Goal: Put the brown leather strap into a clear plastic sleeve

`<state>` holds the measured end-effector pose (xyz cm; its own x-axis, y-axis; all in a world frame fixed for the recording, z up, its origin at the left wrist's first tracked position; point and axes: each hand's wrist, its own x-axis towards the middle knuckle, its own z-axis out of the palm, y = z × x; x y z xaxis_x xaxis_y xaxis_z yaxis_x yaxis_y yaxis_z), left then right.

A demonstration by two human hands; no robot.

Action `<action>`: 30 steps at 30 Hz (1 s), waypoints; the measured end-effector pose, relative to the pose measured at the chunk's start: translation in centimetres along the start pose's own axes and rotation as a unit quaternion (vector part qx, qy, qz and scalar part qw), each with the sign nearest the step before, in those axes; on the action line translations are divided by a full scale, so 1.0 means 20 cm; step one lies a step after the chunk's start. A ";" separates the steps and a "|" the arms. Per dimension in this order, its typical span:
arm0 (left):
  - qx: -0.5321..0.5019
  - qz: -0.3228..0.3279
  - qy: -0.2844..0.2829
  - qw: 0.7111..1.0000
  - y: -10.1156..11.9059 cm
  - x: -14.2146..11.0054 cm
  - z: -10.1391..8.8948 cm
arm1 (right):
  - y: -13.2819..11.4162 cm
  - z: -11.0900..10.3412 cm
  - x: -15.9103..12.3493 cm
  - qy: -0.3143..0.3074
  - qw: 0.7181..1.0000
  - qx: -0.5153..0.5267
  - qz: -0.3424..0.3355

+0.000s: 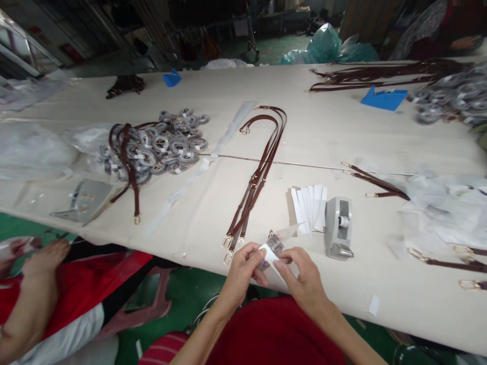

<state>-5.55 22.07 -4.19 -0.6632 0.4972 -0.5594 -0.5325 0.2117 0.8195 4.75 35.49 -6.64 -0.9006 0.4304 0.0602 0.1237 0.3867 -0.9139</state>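
Near the table's front edge, my left hand (243, 267) and my right hand (303, 274) pinch a white paper strip (269, 254) from either side. The strip lies over a small greyish bundle (277, 246), which looks like a coiled strap in clear wrapping; my fingers partly hide it. A loose end of thin wrapping (288, 231) sticks out to the upper right. Just beyond my left hand lie long brown straps (253, 195) with gold-coloured clasps. More white paper strips (309, 207) are fanned out beside a grey tape dispenser (338, 228), both beyond my right hand.
A heap of wrapped coiled straps (163, 147) sits on the table's left, with another heap (456, 96) at the far right. White wrapping sheets (449, 203) cover straps on the right. At lower left, a co-worker's hand (47, 258) is close by, near a pink stool (158, 299).
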 end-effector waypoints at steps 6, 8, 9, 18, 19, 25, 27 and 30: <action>-0.012 -0.004 0.043 0.999 -0.04 0.03 0.04 | 0.03 0.12 0.04 -0.014 0.996 -0.070 -0.062; -0.031 -0.021 0.055 0.998 -0.07 0.05 0.05 | 0.03 0.12 0.04 -0.015 0.989 -0.097 -0.107; -0.040 -0.031 0.059 0.997 -0.07 0.06 0.05 | 0.03 0.11 0.03 -0.030 0.984 -0.113 -0.137; -0.069 -0.062 0.108 0.990 0.04 0.15 -0.09 | 0.27 -0.39 -0.33 -0.141 0.968 -0.140 0.155; -0.070 -0.064 0.113 0.989 0.05 0.15 -0.10 | 0.30 -0.44 -0.36 -0.123 0.965 -0.151 0.178; -0.048 -0.074 0.100 0.991 0.00 0.15 -0.06 | 0.46 -0.57 -0.23 0.088 0.943 -0.165 0.274; -0.042 -0.075 0.092 0.992 -0.02 0.15 -0.06 | 0.52 -0.57 -0.14 0.138 0.935 -0.156 0.288; -0.037 -0.075 0.094 0.992 -0.03 0.15 -0.06 | 0.58 -0.55 -0.04 0.165 0.928 -0.130 0.307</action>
<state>-7.89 22.43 -6.43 -0.6558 0.2981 -0.6936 -0.6656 0.2052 0.7175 11.49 48.72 -12.92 -0.4555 0.8451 -0.2799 0.7065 0.1519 -0.6912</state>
